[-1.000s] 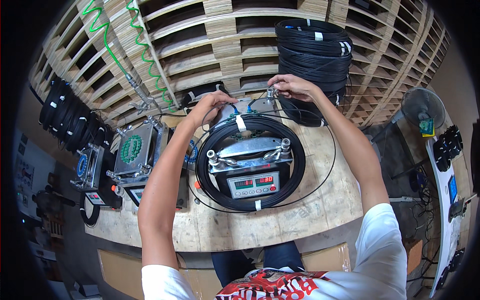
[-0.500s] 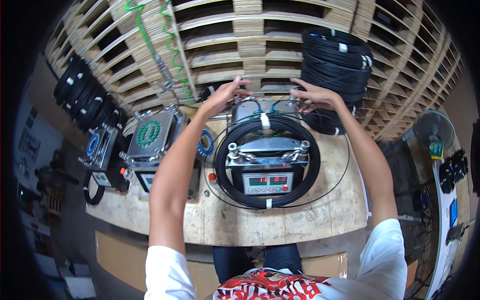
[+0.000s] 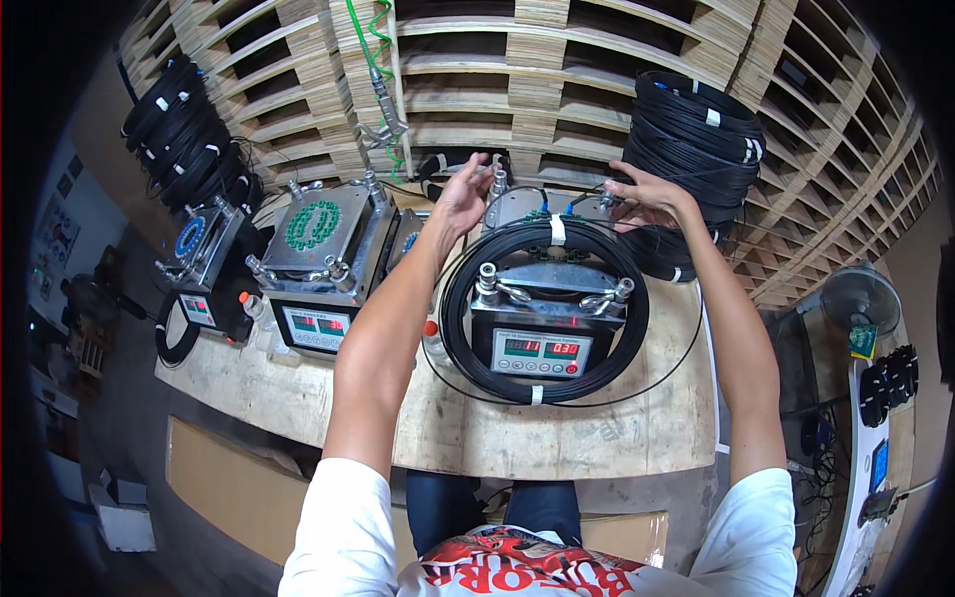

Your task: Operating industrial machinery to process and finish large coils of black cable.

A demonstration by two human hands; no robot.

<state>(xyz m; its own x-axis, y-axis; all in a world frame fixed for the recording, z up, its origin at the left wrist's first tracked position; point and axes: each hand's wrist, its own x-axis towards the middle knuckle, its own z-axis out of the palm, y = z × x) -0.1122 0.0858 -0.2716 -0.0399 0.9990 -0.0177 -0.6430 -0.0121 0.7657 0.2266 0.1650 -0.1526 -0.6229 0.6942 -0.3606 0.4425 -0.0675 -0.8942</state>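
A metal fiber-polishing machine [image 3: 542, 343] with a lit red digital display faces me on the bench. A coil of black cable [image 3: 645, 318] leans over its front, bound with white ties. Two blue-tipped cable ends [image 3: 568, 209] run to the green-ringed plate on its top. My left hand [image 3: 464, 197] is open beside the back-left clamp post [image 3: 499, 185], fingers stretched upward. At the back-right clamp handle [image 3: 607, 199], my right hand [image 3: 652, 197] has its fingers spread; the fingertips partly hide that handle, and whether they touch it is unclear.
Two similar machines, a larger one [image 3: 318, 264] and a smaller one [image 3: 199, 264], stand to the left. Black cable coils are stacked at back right [image 3: 691, 149] and far left [image 3: 179, 139]. A green air hose [image 3: 358, 35] hangs behind; red-capped bottles [image 3: 434, 343] stand between machines.
The view has shifted, showing the bench further left and lower. Both hands stay near the machine's rear clamps, fingers still spread. The right-hand number on its display has changed.
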